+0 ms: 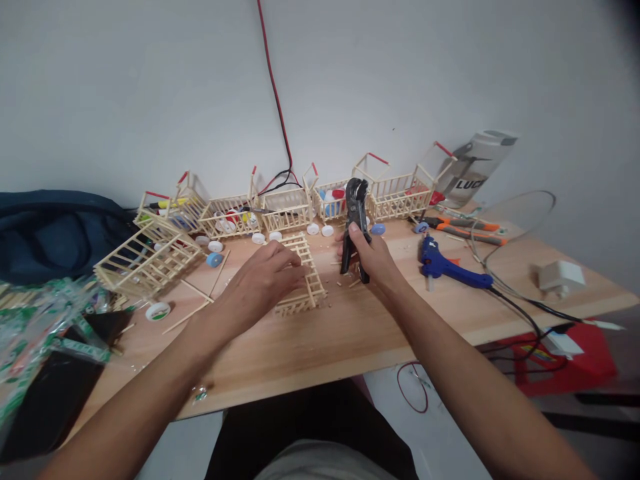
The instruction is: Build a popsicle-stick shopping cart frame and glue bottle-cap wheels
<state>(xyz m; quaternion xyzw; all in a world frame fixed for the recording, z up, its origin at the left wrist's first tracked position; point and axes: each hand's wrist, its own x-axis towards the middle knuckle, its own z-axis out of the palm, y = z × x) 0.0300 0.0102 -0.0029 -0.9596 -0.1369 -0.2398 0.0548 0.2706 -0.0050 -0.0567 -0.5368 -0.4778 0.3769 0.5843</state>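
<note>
A flat lattice of thin wooden sticks (pixel 306 277) lies on the wooden table (pixel 350 333). My left hand (pixel 260 283) rests on its left side, fingers curled and pressing down on it. My right hand (pixel 373 257) grips the handles of black cutting pliers (pixel 356 213), which stand upright with the jaws pointing up, just right of the lattice. Small stick offcuts lie scattered around the pliers.
Several small stick-built carts (pixel 280 207) line the wall, one tipped over at left (pixel 147 260). Bottle caps (pixel 260 238), a blue glue gun (pixel 445 267) with its cable, orange pliers (pixel 465 230), a white adapter (pixel 563 277), packets at left (pixel 40 320) and a dark bag (pixel 55 230) surround them.
</note>
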